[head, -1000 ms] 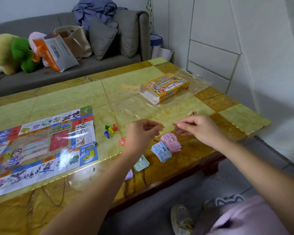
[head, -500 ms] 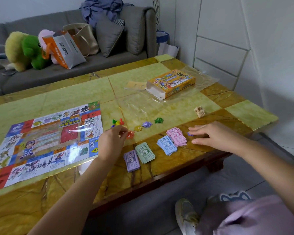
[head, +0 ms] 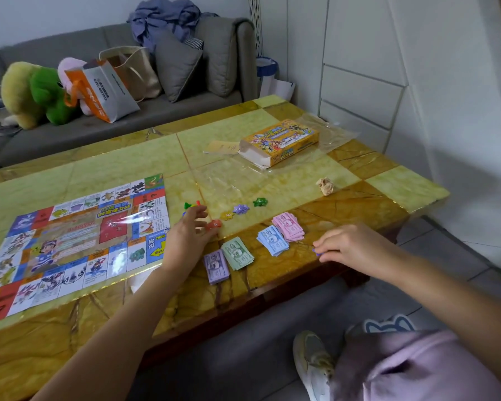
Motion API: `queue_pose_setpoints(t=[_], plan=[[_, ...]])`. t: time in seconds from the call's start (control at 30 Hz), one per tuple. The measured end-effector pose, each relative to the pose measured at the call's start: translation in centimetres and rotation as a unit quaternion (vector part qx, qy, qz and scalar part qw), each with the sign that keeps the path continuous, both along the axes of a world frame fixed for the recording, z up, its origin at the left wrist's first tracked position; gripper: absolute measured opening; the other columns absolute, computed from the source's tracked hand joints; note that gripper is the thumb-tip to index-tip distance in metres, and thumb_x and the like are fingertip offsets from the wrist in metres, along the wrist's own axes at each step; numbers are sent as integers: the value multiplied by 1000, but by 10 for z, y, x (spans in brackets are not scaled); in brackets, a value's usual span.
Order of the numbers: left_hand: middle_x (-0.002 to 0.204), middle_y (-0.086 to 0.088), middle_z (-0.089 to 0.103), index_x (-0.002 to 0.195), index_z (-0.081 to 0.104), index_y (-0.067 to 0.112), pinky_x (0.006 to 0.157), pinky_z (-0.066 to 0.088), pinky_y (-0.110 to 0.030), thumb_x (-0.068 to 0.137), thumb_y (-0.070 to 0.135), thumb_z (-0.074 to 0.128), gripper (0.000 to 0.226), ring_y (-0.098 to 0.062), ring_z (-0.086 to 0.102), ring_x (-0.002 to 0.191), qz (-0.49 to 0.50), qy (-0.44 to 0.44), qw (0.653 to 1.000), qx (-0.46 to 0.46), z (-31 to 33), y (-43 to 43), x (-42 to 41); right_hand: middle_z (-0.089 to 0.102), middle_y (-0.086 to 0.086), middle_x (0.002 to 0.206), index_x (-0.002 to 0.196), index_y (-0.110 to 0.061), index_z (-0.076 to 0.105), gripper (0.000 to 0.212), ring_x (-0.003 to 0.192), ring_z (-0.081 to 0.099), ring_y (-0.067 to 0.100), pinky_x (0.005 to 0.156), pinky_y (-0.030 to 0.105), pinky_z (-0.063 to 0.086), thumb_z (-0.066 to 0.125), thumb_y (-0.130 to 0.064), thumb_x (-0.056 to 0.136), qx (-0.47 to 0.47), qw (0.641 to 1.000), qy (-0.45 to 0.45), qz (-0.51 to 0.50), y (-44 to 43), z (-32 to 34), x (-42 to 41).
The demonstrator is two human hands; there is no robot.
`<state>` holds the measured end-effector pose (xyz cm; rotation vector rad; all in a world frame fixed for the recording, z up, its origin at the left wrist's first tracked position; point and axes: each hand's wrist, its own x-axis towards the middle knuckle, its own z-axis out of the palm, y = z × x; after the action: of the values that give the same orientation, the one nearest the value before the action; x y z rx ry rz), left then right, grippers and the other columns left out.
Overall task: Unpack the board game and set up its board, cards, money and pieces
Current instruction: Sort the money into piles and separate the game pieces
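1. I am seeing the counter carrying everything, with the board lying flat toward its 9 o'clock side.
2. The game box is sitting at 1 o'clock from the board, on a clear plastic sheet.
3. The left hand is hovering at the board's 3 o'clock edge. Its fingers are loosely curled, with the tips at the red token. I cannot tell whether it is gripping the token.
4. The right hand is pinching a small purple piece at 4 o'clock from the pink stack.
5. The blue stack, green stack and purple stack are trailing toward 8 o'clock from the pink stack.
6. The yellow token, purple token and green token are lining up toward 2 o'clock from the red token.
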<state>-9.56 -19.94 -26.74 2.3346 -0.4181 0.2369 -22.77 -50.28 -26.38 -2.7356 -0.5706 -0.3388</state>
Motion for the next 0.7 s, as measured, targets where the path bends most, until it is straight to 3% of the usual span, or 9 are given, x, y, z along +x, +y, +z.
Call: queue_pose_setpoints(t=[0.07,0.23,0.43,0.53,0.7], plan=[[117,1,63,127,53,14,79,51,-25,79,29,76,56,-10,61,94,-4,24,1000,-5,1,1,1,75,1,84,78,-13,78,19,75,72,11,63,29,59,87,-13,61,-15,1000,-3,11,0,-2,0],[110,-2,64,125,55,13,75,49,-23,77,28,77,54,-13,61,92,8,59,998,0,3,5,6,75,-6,91,89,-18,78,10,80,68,5,78,22,52,76,-22,79,20,996,72,-52,0,19,5],[94,3,66,111,63,15,70,48,-17,81,27,74,34,-10,61,85,3,64,998,-1,2,3,11,63,-13,76,80,-18,77,7,67,59,2,66,21,49,80,-20,74,124,986,-47,-105,14,46,34],[90,6,65,109,64,16,65,45,-12,82,22,73,29,-6,59,80,2,60,998,-3,1,3,13,65,-11,74,80,-16,76,5,65,59,4,65,24,51,78,-17,76,110,983,-90,-118,33,58,56],[96,7,65,116,62,19,70,48,-15,83,29,72,36,-6,60,84,7,71,997,-10,-1,5,14,74,-3,89,96,-14,75,13,76,67,10,72,19,51,68,-20,87,59,991,-52,-110,68,61,95]])
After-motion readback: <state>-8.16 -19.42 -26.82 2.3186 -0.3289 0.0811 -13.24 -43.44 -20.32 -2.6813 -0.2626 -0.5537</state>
